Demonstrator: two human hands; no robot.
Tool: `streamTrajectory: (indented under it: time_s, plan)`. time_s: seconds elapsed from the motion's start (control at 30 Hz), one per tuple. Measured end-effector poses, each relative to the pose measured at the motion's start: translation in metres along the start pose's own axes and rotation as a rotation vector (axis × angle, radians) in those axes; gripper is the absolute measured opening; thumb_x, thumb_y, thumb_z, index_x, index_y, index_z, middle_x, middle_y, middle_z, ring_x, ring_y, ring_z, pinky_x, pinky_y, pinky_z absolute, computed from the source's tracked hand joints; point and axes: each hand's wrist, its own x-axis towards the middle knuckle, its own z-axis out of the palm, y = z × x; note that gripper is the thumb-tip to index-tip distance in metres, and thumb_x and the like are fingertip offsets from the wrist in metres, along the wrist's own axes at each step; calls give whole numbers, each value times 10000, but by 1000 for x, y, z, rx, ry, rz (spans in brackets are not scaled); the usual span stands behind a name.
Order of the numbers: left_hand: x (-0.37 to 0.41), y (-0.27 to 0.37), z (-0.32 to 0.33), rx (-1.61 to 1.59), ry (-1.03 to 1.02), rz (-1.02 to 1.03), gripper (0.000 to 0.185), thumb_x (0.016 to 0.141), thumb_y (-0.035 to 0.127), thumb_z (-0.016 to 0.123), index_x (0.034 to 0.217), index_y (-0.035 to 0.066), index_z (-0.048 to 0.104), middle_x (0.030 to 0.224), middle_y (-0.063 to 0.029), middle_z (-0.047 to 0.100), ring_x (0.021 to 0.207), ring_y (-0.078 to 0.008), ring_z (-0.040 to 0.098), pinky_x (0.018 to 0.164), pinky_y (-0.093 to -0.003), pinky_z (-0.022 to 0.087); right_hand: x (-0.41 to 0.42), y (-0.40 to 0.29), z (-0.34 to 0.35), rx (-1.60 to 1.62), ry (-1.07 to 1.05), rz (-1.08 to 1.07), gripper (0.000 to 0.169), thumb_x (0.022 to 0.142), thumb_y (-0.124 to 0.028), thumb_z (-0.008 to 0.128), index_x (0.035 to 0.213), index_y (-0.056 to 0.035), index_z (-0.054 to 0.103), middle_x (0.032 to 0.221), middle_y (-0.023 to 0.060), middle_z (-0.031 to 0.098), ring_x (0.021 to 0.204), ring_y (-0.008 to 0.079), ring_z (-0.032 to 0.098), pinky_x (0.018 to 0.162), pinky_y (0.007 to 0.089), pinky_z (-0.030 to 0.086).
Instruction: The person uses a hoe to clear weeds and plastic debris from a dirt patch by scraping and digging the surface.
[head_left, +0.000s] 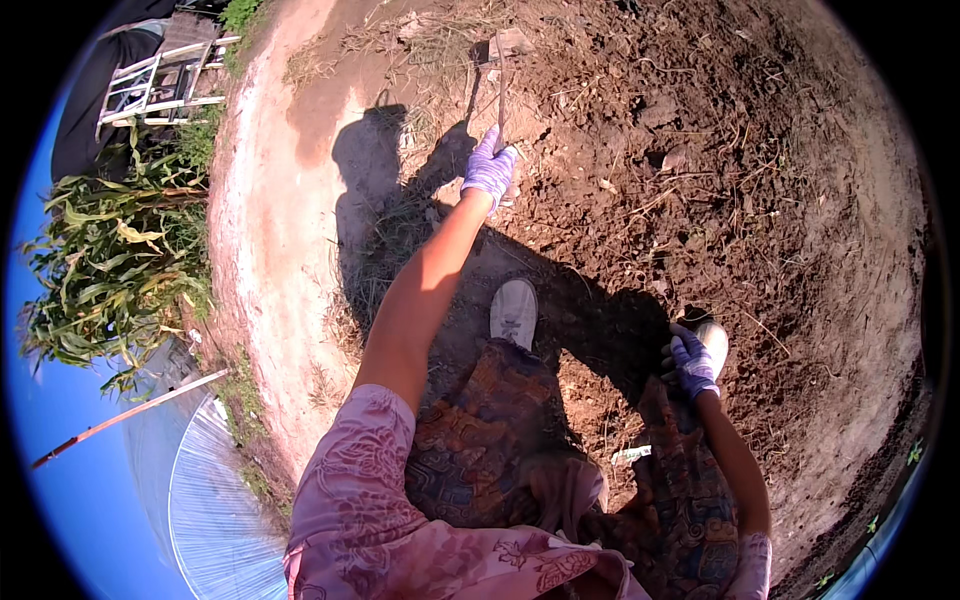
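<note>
My left hand (489, 171), in a purple-and-white striped glove, reaches forward at the end of a stretched arm. It grips a thin, slightly curved rod (502, 86) that points away from me. At the rod's far end is a pale block (511, 43); whether the two are joined I cannot tell. My right hand (694, 361), gloved alike, is low over my right shoe (714, 341), beside my knee. Its fingers point left into shade, and whether they hold anything is unclear. Loose brown soil (675, 195) mixed with dry stalks spreads in front of me.
My left shoe (514, 311) stands on shaded ground. A white scrap (631, 454) lies between my legs. Dry grass (442, 45) borders a pale dirt path (262, 247). Farther left are corn plants (127, 232), a white frame (161, 82) and clear plastic sheeting (217, 495).
</note>
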Motion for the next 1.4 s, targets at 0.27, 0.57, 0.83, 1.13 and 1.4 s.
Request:
streamTrajectory:
  time_s: [0.27, 0.57, 0.83, 1.13, 1.4]
  plan:
    - [1, -125, -42, 413, -8, 180, 517, 771, 40, 525, 1252, 105, 346, 743, -35, 522, 518, -105, 461, 483, -238, 407, -3, -20, 8, -24, -30, 1, 342, 865, -199, 432, 1198, -129, 393, 756, 37, 526, 532, 111, 488, 443, 251, 459]
    - [-2, -45, -43, -140, 77, 31, 484, 790, 108, 522, 1239, 177, 356, 586, -41, 528, 379, -140, 470, 310, -268, 384, -5, -6, 4, 81, -29, 3, 343, 867, -185, 431, 1204, -139, 389, 761, 31, 518, 536, 100, 487, 439, 243, 464]
    - [-8, -30, 2, 128, -59, -41, 507, 764, 92, 551, 1238, 124, 374, 748, -31, 519, 533, -112, 477, 453, -257, 424, -4, -2, -4, -17, -23, 31, 365, 866, -210, 431, 1220, -143, 371, 770, 43, 524, 553, 110, 492, 458, 253, 478]
    - [52, 23, -12, -115, 21, -131, 518, 792, 148, 525, 1258, 161, 300, 666, -86, 538, 385, -161, 481, 333, -290, 407, -1, -12, 5, -30, -55, 35, 366, 865, -223, 427, 1216, -132, 370, 776, 58, 542, 488, 136, 506, 438, 275, 471]
    - [24, -31, -12, 4, -82, 69, 485, 778, 78, 515, 1238, 118, 367, 662, -6, 484, 470, -91, 435, 352, -247, 408, 1, -6, -4, 65, -53, 91, 375, 863, -218, 433, 1217, -115, 365, 788, 59, 525, 556, 119, 503, 446, 258, 476]
